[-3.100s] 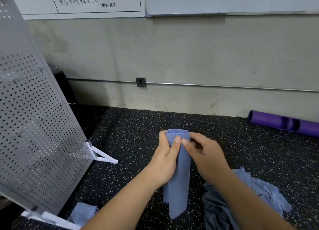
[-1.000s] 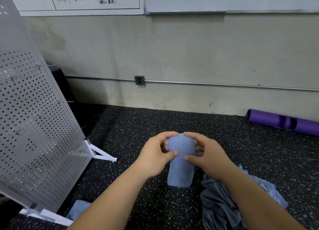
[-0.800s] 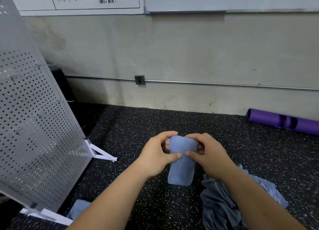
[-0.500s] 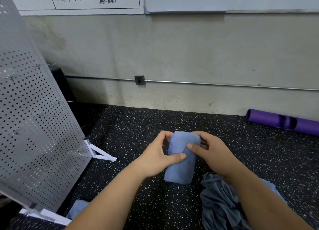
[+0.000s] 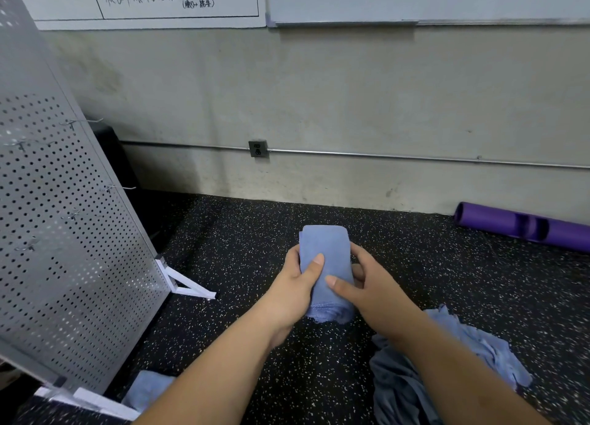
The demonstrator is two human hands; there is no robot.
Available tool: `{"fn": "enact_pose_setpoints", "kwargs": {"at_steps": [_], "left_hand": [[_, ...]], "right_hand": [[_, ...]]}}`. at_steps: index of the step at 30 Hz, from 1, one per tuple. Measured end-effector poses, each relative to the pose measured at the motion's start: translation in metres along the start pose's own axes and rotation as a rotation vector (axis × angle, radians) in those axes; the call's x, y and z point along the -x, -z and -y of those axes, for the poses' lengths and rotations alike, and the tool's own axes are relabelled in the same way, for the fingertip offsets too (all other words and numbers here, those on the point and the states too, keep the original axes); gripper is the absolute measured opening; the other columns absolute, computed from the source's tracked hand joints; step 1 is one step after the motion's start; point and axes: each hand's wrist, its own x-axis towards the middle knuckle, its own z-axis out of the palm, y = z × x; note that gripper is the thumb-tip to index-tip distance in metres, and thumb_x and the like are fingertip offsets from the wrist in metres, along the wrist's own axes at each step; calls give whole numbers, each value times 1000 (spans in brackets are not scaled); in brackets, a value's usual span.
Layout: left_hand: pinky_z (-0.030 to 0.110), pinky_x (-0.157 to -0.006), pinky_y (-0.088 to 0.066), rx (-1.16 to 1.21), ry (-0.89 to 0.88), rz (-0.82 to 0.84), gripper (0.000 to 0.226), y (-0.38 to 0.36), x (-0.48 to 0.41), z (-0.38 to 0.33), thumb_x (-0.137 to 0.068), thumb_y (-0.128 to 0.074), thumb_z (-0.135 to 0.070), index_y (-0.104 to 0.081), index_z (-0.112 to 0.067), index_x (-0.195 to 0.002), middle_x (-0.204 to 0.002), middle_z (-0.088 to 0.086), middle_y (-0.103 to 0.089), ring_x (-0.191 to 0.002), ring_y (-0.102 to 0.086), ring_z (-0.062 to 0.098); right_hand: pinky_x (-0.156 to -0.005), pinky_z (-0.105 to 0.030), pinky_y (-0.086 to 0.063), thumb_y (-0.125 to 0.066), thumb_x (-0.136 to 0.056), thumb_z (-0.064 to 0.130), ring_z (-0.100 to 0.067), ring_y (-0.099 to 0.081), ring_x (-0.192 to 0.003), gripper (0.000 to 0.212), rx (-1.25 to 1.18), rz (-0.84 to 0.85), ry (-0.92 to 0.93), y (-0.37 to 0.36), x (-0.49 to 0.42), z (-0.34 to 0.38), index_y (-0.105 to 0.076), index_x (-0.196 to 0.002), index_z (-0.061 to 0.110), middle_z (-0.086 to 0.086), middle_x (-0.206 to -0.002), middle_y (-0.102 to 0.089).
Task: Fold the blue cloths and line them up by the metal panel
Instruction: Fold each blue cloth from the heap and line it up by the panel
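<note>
Compared with the earliest frame, where a long strip is seen hanging from the hands, the folded cloth [image 5: 324,242] is now doubled into a short, thick bundle, and it is held above the speckled floor [image 5: 242,242] at the middle of the view. It is gripped from both sides: the left hand [image 5: 295,284] is curled round its left edge with the thumb laid across the front, and the right hand [image 5: 367,286] is curled round its right edge with the thumb pressed on the front lower down. The remaining fingers are mostly hidden behind the cloth. The rounded fold is turned toward 12 o'clock and the loose edges toward 6 o'clock. The metal panel [image 5: 64,233] is seen leaning at 9 o'clock from the hands, well apart from them. A second folded cloth [image 5: 147,388] is laid by the panel's foot at 7 o'clock. A rumpled pile of cloths [image 5: 453,357] is seen at 4 o'clock, and a purple roller [image 5: 510,225] at 2 o'clock beside the wall.
</note>
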Motion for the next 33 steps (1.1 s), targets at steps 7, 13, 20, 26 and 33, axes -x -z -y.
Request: {"fn": "enact_pose_setpoints", "kwargs": {"at_steps": [7, 13, 20, 26, 33], "left_hand": [[41, -95, -63, -69, -78, -1, 63, 2, 3, 11, -108, -63, -30, -29, -42, -159, -143, -3, -65, -114, -75, 17], [43, -97, -62, -96, -117, -201, 81, 25, 7, 7, -102, -72, -35, -21, -56, -161, -123, 3, -73, -103, -78, 15], [57, -88, -64, -133, 37, -69, 72, 84, 20, -9, -106, -67, -18, -34, -53, -158, -123, 17, -68, -100, -79, 30], [53, -87, -65, -353, 42, -27, 102, 150, 21, 2, -94, -77, -9, -19, -63, -157, -135, 8, -67, -108, -76, 31], [41, -97, -62, -451, 16, -161, 117, 228, 39, 52, -85, -85, -22, -6, -64, -160, -145, -2, -62, -118, -71, 13]], "right_hand": [[-77, -34, -66, -77, -98, 29, -12, -79, -95, 63, 108, -257, 11, -7, -11, -9, -48, -154, 29, 2, -111, -79], [-93, -44, -63, -66, -106, 26, -16, -76, -109, 43, 37, -83, 77, -37, -15, -6, -54, -147, 32, 6, -125, -76], [-90, -41, -64, -62, -107, 20, -10, -76, -103, 56, 122, -122, 78, -77, -29, -20, -40, -155, 40, 6, -128, -72], [-91, -27, -58, -52, -111, 26, -7, -67, -113, 63, 190, -26, 45, -138, -43, -42, -24, -167, 34, 2, -146, -59], [-99, -31, -57, -56, -110, 30, -9, -66, -122, 63, 121, 132, -77, -215, -67, -86, -26, -165, 40, 6, -146, -60]]}}
